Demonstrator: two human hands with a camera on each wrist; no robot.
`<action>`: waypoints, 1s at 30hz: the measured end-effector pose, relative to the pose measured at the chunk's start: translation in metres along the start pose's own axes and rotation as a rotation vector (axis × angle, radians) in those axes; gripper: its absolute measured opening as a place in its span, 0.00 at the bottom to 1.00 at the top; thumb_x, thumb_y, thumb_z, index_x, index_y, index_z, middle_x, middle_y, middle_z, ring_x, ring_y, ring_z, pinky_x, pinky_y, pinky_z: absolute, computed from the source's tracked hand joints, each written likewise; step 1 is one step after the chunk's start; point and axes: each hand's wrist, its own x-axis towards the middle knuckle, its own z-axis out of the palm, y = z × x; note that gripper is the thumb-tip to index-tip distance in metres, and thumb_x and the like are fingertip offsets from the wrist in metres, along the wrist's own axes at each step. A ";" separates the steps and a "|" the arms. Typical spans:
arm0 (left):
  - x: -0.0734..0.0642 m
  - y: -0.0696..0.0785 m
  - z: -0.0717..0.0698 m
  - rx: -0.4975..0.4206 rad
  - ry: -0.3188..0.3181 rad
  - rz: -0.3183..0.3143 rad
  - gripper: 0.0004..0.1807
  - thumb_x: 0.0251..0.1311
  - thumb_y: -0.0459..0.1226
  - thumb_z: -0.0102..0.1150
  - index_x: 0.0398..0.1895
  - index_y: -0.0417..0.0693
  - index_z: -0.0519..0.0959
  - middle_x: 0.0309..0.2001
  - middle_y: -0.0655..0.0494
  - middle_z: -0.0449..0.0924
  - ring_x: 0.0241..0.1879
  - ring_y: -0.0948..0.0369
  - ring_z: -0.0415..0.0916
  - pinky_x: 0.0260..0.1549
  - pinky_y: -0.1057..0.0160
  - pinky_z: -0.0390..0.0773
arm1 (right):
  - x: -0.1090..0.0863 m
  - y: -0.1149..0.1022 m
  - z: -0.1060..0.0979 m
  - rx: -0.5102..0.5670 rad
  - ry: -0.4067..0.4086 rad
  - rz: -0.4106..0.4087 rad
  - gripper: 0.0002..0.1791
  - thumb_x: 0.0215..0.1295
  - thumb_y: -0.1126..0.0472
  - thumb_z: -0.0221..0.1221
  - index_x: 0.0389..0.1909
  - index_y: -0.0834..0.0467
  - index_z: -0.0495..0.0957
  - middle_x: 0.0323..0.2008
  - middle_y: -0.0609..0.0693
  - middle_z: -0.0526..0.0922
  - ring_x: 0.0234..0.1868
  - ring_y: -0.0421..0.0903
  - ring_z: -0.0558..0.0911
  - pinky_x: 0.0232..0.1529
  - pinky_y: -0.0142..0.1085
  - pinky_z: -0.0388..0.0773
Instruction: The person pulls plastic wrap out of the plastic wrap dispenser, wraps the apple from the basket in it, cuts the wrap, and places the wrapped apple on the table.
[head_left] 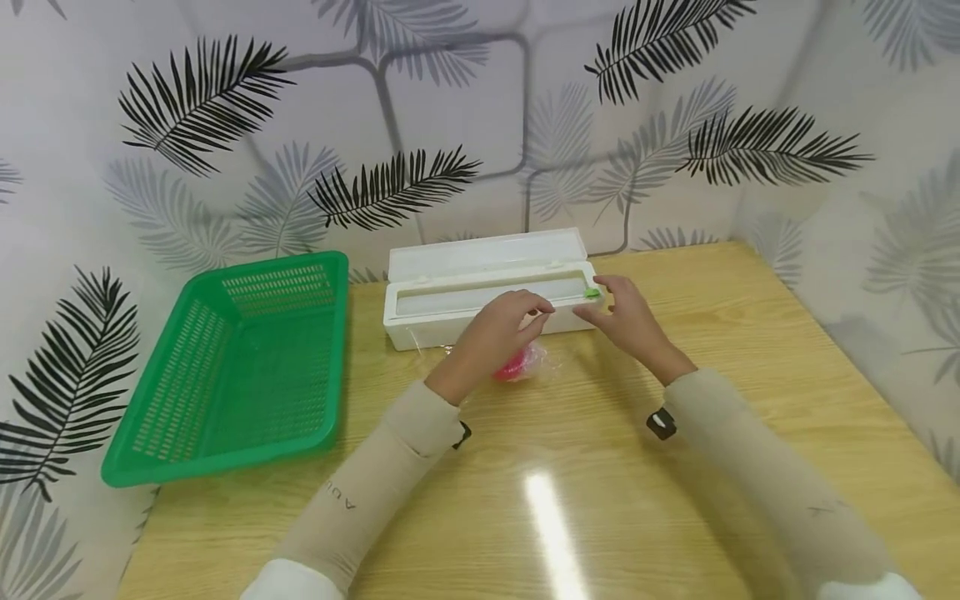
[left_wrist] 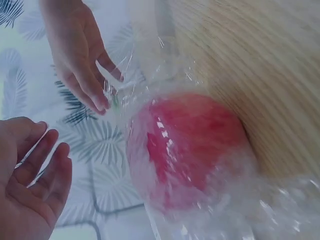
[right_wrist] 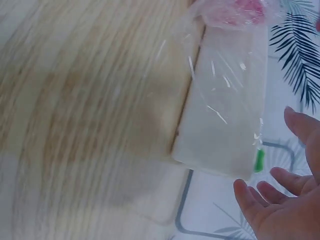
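Note:
A long white cling film dispenser box [head_left: 420, 335] lies across the table with its lid [head_left: 487, 257] raised; a small green slider [head_left: 592, 293] sits at its right end. In front of the box is a round red-pink fruit, apparently an apple [left_wrist: 190, 145], covered in wrinkled clear film [left_wrist: 280, 205]. My left hand [head_left: 495, 337] hovers above the fruit by the box's front edge, fingers loosely bent with nothing visible between them. At the box's right end, my right hand [head_left: 628, 318] has thumb and fingers apart near the slider; whether it touches the box is unclear.
To the left stands a green plastic basket [head_left: 335, 333] with slotted walls. The wooden table [head_left: 600, 517] meets a wall [head_left: 450, 108] patterned with leaves behind the box. Dark wrist cameras [head_left: 662, 423] sit on both sleeves.

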 end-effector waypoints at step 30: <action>0.111 0.018 0.049 0.216 -0.180 -0.062 0.05 0.57 0.33 0.60 0.36 0.47 0.82 0.39 0.59 0.79 0.39 0.63 0.70 0.39 0.69 0.70 | 0.013 0.024 0.018 -0.088 0.295 -0.126 0.17 0.49 0.63 0.69 0.37 0.70 0.79 0.36 0.63 0.81 0.38 0.57 0.80 0.39 0.47 0.77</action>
